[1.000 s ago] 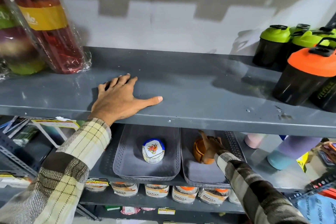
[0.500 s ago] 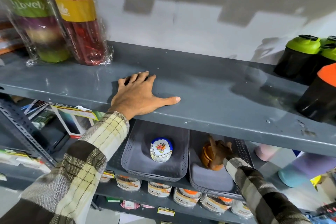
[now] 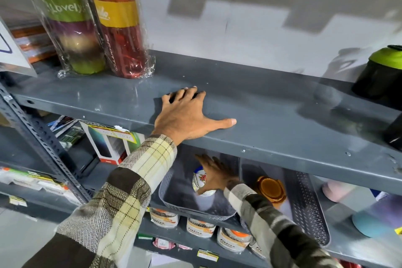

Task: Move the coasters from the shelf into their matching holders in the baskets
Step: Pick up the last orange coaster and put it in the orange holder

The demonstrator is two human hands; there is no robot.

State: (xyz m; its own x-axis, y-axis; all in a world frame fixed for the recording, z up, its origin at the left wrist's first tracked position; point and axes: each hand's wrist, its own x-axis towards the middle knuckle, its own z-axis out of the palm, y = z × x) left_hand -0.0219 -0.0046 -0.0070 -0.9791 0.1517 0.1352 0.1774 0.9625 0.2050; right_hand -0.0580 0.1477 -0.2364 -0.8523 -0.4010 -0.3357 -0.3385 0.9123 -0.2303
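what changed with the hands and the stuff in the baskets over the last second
The right hand let go of the brown coaster set in the right basket and moved left into the left basket, where it now reaches over the white floral coaster set; whether it has a grip is unclear. The left hand stayed flat on the upper shelf, and both sets stayed in their baskets.

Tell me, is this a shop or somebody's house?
Most likely a shop or its stockroom. The grey metal shelf holds plastic-wrapped tall bottles, a lower shelf has a row of identical labelled tubs, and small yellow price-like tags sit on a shelf edge.
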